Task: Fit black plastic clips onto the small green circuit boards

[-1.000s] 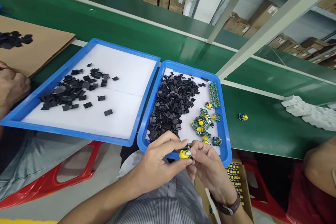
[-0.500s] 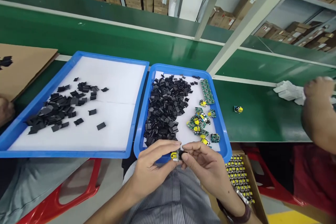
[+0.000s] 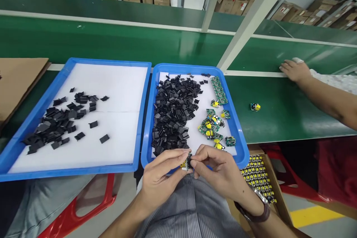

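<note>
Between my hands, over the front edge of the right blue tray point(image 3: 243, 152), is a small circuit board point(image 3: 187, 161) with a yellow part. My left hand point(image 3: 164, 171) is closed on it, thumb below and fingers above. My right hand point(image 3: 214, 165) pinches a small black piece against the board's right side; fingertips hide most of that piece. Many thin black folded pieces point(image 3: 175, 115) lie heaped in the tray's left half. Several loose boards with yellow parts point(image 3: 209, 126) are piled at its right, below a green board panel point(image 3: 219, 90).
Left of it stands another blue tray point(image 3: 142, 119) with scattered black pieces point(image 3: 55, 122). A lone board point(image 3: 254, 107) sits on the green bench point(image 3: 284, 119). A co-worker's arm point(image 3: 320, 85) reaches in from the right. A carton point(image 3: 275, 178) below holds rows of boards.
My right fingers have moved closer against the board, covering more of the black piece. The co-worker's hand at right has moved left along the bench's far side. The view has shifted slightly.
</note>
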The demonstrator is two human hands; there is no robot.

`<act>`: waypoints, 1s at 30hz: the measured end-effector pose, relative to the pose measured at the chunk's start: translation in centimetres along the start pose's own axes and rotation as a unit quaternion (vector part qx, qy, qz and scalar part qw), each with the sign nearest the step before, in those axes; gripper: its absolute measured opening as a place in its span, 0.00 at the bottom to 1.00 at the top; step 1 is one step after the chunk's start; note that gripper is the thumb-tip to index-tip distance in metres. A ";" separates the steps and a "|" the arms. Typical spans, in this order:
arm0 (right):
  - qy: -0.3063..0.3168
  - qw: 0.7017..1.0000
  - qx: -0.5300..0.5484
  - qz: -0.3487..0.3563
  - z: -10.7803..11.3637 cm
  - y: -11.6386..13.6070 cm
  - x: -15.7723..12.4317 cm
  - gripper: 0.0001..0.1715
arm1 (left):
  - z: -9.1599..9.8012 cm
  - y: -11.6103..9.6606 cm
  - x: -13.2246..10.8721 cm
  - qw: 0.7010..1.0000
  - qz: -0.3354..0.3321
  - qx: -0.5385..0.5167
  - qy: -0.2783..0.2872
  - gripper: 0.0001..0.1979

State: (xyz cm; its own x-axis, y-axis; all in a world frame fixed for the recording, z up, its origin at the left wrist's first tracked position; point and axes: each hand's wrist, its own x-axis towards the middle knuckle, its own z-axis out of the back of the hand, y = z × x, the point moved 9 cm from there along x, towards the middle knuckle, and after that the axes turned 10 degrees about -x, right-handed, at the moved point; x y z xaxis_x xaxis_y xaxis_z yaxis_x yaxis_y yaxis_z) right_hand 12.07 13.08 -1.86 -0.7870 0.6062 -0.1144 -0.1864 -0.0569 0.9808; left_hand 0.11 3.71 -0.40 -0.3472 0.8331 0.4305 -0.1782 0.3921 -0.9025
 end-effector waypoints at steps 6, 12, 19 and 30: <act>-0.045 0.988 -0.129 0.072 0.5 1.8 -0.3 0.07 | 0.3 0.4 -0.1 1.000 0.010 0.002 -0.006 0.28; -0.073 0.994 -0.045 0.069 0.6 1.1 -0.5 0.06 | 0.3 0.3 0.2 1.000 0.017 -0.014 -0.007 0.28; -0.036 0.990 -0.093 0.096 0.8 1.8 -0.5 0.06 | -0.1 0.5 0.0 0.999 0.029 0.007 0.010 0.26; 0.049 0.983 -0.158 0.078 0.6 1.7 0.5 0.10 | -0.3 0.3 0.1 0.999 0.019 0.038 0.017 0.25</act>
State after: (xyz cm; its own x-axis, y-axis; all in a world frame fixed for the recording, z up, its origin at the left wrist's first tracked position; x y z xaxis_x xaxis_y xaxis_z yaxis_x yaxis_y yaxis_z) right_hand 11.70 13.83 -0.15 -0.8705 0.4921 0.0029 -0.2208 -0.3958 0.8914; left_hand 0.34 4.03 -0.63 -0.3243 0.8597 0.3947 -0.2362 0.3304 -0.9138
